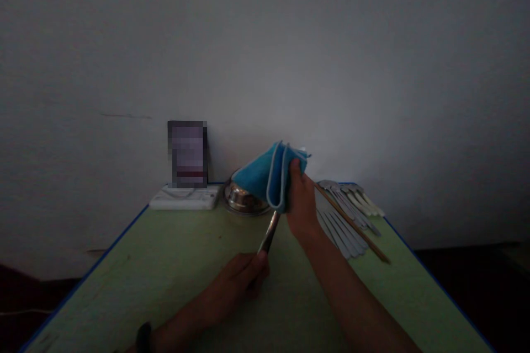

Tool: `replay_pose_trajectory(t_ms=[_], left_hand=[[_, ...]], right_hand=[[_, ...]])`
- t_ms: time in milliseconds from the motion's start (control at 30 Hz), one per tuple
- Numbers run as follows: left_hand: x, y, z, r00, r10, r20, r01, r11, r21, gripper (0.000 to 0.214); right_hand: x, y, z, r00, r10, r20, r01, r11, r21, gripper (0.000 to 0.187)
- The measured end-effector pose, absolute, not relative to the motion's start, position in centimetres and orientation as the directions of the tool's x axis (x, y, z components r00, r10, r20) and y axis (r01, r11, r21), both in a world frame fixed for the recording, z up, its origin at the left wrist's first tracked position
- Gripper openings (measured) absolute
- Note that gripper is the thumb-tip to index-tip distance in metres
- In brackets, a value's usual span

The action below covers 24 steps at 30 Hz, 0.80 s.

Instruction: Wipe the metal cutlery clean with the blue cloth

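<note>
My left hand (246, 274) is closed round the lower part of a shiny metal utensil handle (270, 231), which slants up and away above the table. At its far end, my right hand (303, 204) grips a folded blue cloth (257, 172) with pale edging, thumb on top. The cloth covers the utensil's upper end, so its kind is hidden. Part of the cloth hangs out to the left, in front of a steel bowl (244, 203).
Right of my right hand, several metal utensils (345, 237), long wooden sticks (356, 225), metal spoons (351, 207) and pale-handled utensils (366, 201) lie on the green table (174, 265). Back left, a pixelated upright panel (187, 151) stands at a white flat box (184, 199). A wall rises behind.
</note>
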<state>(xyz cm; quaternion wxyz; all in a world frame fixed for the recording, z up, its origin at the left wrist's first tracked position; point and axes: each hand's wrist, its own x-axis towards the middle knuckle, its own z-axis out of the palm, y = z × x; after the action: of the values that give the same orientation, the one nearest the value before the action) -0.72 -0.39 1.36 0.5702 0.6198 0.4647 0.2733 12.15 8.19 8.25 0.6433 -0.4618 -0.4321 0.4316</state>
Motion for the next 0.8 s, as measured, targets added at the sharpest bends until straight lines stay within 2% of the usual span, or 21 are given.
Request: replay_pose_trajectory(t_ms=[133, 267, 400, 500, 633, 733, 800], left_hand=[[-0.5, -0.1, 1.1, 0.364, 0.913, -0.182, 0.239, 0.097, 0.966, 0.053], [-0.6, 0.0, 0.7, 0.358, 0.916, -0.182, 0.244, 0.096, 0.965, 0.054], [-0.6, 0.0, 0.7, 0.356, 0.914, -0.192, 0.277, 0.093, 0.956, 0.055], [-0.4, -0.2, 1.1, 0.355, 0.914, -0.196, 0.319, 0.078, 0.945, 0.055], [-0.3, -0.6, 1.5, 0.377, 0.907, -0.188, 0.365, 0.041, 0.930, 0.053], [-0.4, -0.8, 1.7, 0.409, 0.893, -0.188, 0.387, 0.016, 0.922, 0.052], [-0.5, -0.9, 1.8, 0.454, 0.869, -0.197, 0.373, 0.015, 0.928, 0.052]], right_hand=[[11.6, 8.1, 7.6, 0.120, 0.979, 0.167, 0.010, 0.167, -0.986, 0.049], [12.1, 8.2, 7.2, -0.057, 0.990, 0.130, 0.033, 0.132, -0.991, 0.045], [13.5, 8.4, 6.9, -0.251, 0.963, 0.096, -0.119, 0.068, -0.991, 0.034], [14.6, 8.5, 7.2, -0.327, 0.938, 0.112, -0.247, 0.030, -0.969, 0.027], [15.7, 8.7, 8.1, -0.285, 0.956, 0.073, -0.239, 0.004, -0.971, 0.026], [16.0, 9.0, 9.0, -0.103, 0.991, 0.080, -0.339, 0.041, -0.940, 0.028], [16.0, 9.1, 9.4, 0.052, 0.989, 0.137, -0.405, 0.146, -0.903, 0.032]])
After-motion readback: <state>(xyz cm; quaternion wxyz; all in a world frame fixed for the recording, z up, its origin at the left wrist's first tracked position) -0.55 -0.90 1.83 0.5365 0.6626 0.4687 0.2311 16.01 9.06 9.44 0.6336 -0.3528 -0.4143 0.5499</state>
